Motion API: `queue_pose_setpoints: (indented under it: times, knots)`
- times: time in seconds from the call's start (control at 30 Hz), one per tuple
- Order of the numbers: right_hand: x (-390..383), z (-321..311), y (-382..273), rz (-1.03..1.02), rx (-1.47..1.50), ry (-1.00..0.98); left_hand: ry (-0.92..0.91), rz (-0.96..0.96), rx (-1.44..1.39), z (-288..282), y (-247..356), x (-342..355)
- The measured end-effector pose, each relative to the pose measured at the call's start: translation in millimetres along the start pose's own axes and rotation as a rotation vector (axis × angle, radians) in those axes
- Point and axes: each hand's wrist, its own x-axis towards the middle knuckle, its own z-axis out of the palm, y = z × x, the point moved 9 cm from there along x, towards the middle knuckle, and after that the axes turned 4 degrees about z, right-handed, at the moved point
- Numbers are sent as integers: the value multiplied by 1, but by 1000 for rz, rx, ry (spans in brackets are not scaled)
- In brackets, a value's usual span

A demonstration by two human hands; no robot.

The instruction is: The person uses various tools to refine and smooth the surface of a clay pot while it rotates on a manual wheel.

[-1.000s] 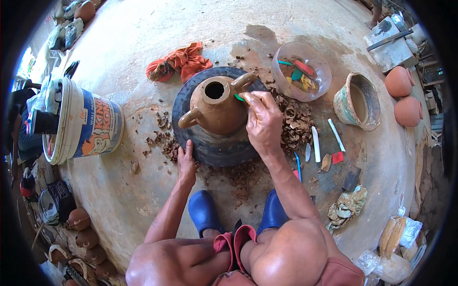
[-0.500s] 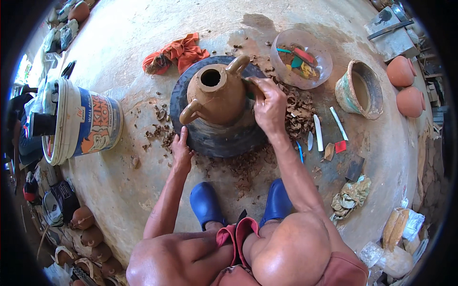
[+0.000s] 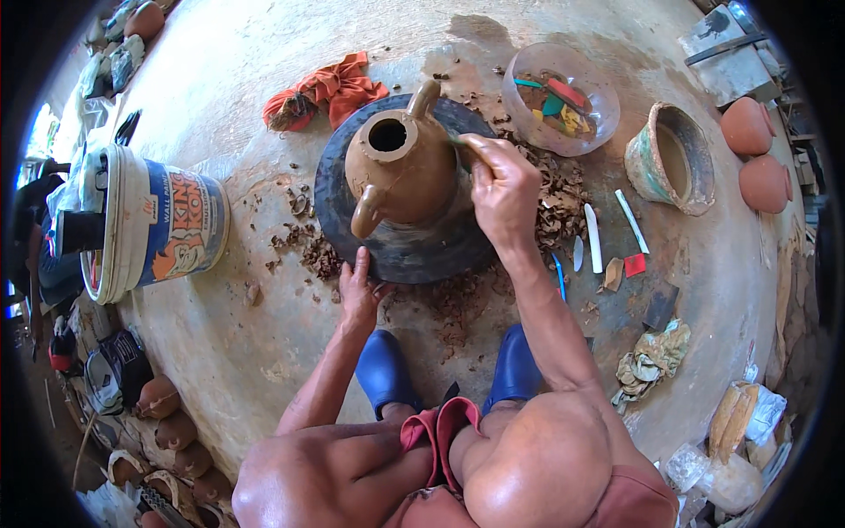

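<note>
A brown clay jug (image 3: pixel 414 189) with a round mouth and two looped handles stands upright on a dark round turntable (image 3: pixel 339 233). One handle (image 3: pixel 369 211) faces the near left; the other (image 3: pixel 424 99) is at the back. My right hand (image 3: pixel 503 185) is closed in a pinch at the jug's right side, and the edge of a small green scraper (image 3: pixel 459 141) shows at its fingertips, against the wall. Most of the scraper is hidden by the fingers. My left hand (image 3: pixel 359 286) touches the turntable's near-left rim with its fingers apart, holding nothing.
Clay shavings (image 3: pixel 563 189) lie around the turntable. Beyond are an orange cloth (image 3: pixel 339 92) and a clear bowl of tools (image 3: pixel 607 128). At right stand a crusted pot (image 3: pixel 647 167) and white sticks (image 3: pixel 592 238); a paint bucket (image 3: pixel 189 224) is at left.
The turntable and jug have turned counterclockwise seen from above: the near handle moved right, the back one left. My left hand slid right along the rim; my right hand moved up slightly.
</note>
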Motion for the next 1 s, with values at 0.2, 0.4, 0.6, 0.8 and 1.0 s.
queue_pose_setpoints:
  times: [0.2,0.4,0.6,0.8,1.0]
  knots:
    - [-41,11,-42,-179,-141,-50,-57,-62,-71,15,-28,-22]
    - [-89,9,-19,-342,-176,-164,-200,-198,-103,43,-38,-39]
    - [-32,6,-20,-382,-105,4,-27,-62,-78,2,2,-12]
    - [-73,8,12,-144,-6,69,7,-5,-47,3,0,-6]
    - [-108,26,26,153,159,91,-214,-124,-108,38,-31,-37]
